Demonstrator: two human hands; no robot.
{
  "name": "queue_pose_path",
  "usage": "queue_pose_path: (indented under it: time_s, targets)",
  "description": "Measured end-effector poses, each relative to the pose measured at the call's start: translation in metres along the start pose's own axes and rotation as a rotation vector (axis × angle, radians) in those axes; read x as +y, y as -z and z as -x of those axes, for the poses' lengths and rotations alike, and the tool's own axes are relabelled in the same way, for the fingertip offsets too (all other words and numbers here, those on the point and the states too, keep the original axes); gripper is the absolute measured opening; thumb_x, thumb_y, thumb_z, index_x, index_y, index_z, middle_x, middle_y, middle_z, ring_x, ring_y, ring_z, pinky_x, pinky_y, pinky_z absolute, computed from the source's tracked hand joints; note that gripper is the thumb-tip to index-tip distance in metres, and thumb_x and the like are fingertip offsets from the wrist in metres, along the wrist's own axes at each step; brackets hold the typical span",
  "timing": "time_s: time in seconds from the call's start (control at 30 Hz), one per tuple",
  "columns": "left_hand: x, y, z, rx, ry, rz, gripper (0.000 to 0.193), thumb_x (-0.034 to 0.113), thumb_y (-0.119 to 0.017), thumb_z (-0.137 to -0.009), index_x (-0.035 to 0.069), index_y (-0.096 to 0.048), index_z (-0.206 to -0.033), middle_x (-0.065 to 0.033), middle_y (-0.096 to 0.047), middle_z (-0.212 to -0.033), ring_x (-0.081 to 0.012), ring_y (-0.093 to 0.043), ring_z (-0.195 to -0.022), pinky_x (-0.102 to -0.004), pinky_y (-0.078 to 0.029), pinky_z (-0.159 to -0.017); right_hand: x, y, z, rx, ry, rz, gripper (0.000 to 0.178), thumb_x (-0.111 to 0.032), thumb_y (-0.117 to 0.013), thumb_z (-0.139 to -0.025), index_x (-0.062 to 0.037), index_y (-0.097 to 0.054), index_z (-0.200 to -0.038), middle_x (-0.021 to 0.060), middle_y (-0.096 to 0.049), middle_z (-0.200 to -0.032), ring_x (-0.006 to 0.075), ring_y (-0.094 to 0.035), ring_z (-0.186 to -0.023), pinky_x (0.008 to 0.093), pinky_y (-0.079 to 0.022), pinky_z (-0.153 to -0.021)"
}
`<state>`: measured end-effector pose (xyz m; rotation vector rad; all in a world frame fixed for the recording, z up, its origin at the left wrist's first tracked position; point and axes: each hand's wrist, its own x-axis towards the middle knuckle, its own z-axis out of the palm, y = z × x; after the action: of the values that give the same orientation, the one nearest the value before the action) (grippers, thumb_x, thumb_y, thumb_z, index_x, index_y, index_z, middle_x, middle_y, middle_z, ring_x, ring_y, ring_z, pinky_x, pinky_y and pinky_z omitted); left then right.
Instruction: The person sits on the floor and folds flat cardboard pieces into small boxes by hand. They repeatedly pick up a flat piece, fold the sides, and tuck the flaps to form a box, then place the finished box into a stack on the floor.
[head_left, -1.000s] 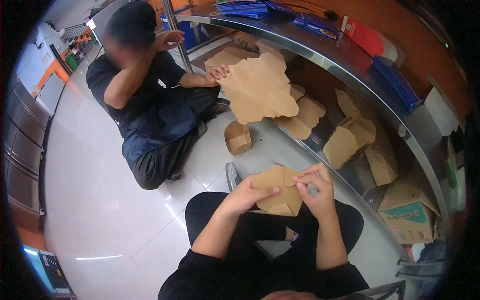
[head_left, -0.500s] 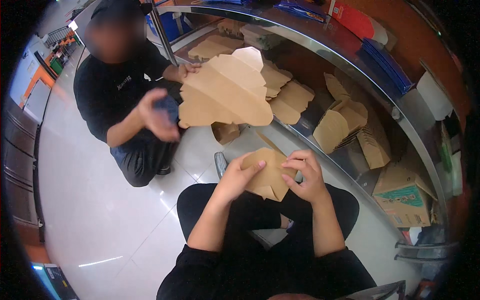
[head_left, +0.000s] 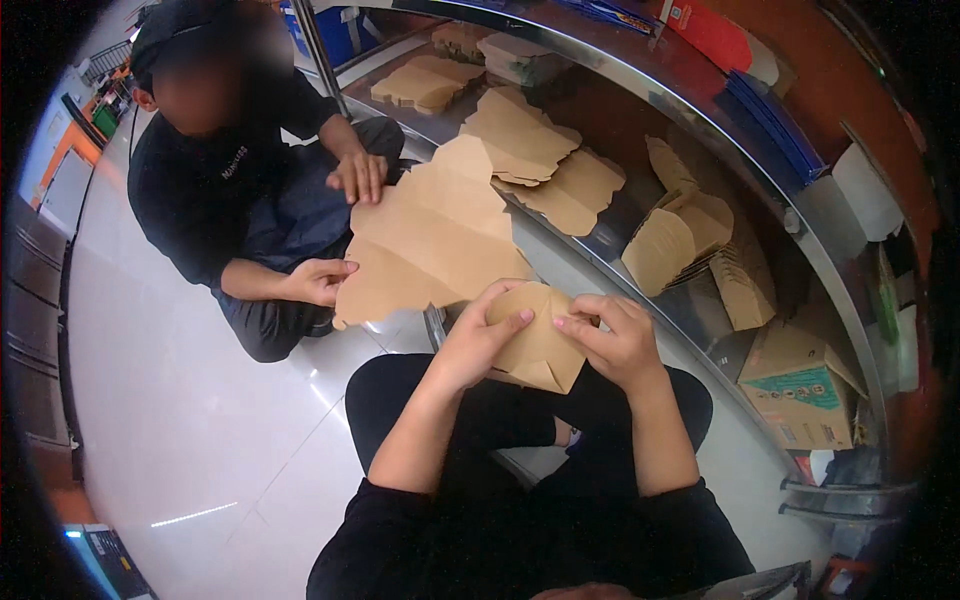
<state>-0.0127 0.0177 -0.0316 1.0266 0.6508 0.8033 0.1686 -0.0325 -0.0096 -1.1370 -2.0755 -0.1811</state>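
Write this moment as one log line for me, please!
left hand: grips brown carton; right hand: touches carton's right side; co-worker: holds flat cardboard sheet; to the right: folded cardboard pieces, cardboard box

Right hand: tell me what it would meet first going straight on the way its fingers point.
The box, which the right hand seems to touch at its edge; beyond that, probably the left hand, though depth is unclear.

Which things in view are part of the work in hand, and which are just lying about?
In the work:
- part-folded kraft box, in the left hand and right hand
- large flat kraft blank, held by a co-worker
- loose flat blanks on the shelf
- nested kraft boxes

Apparently just lying about:
- printed cardboard carton
- blue flat stack
- red packet
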Motion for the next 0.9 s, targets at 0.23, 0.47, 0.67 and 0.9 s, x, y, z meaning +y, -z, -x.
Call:
queue_pose_path:
  time_s: [0.23, 0.47, 0.67, 0.9]
  targets:
    - [-0.005, 0.003, -0.003, 0.038, 0.010, -0.059, 0.026, 0.011, -0.056, -0.086, 0.002, -0.049, -0.109, -0.0047, -0.055, -0.095, -0.0113, -0.052, -0.088, -0.0243, -0.043, -0.077, 0.010, -0.014, -0.003, 0.031, -0.113, -0.015, 0.008, -0.007, -0.066, -0.069, -0.0075, -0.062, -0.075, 0.0051, -0.056, -0.088, 0.0187, -0.059, -0.066, 0.0292, -0.049, -0.057]
    - [-0.005, 0.004, -0.004, 0.020, 0.089, 0.133, 0.028, 0.008, -0.056, -0.084, 0.002, -0.048, -0.110, -0.0064, -0.057, -0.096, -0.0138, -0.056, -0.087, -0.0267, -0.047, -0.076, 0.014, -0.010, -0.003, -0.039, -0.054, -0.092, 0.015, -0.002, -0.067, -0.068, -0.0087, -0.066, -0.081, 0.0065, -0.055, -0.090, 0.0176, -0.055, -0.062, 0.0281, -0.046, -0.053]
    - [-0.004, 0.003, -0.003, -0.031, 0.204, 0.273, 0.030, 0.006, -0.053, -0.085, 0.002, -0.046, -0.114, -0.0097, -0.055, -0.102, -0.0171, -0.056, -0.094, -0.0290, -0.047, -0.080, 0.018, -0.004, 0.001, -0.082, 0.015, -0.088, 0.014, -0.004, -0.067, -0.068, -0.0082, -0.065, -0.082, 0.0065, -0.056, -0.090, 0.0178, -0.056, -0.066, 0.0277, -0.047, -0.056]
    - [-0.008, 0.007, -0.004, 0.021, 0.163, 0.212, 0.030, 0.008, -0.054, -0.085, 0.002, -0.047, -0.113, -0.0084, -0.056, -0.101, -0.0160, -0.056, -0.092, -0.0281, -0.046, -0.080, 0.004, -0.001, 0.001, -0.157, -0.210, -0.326, 0.006, -0.004, -0.063, -0.073, -0.0042, -0.064, -0.079, 0.0085, -0.054, -0.099, 0.0186, -0.056, -0.083, 0.0283, -0.046, -0.067]
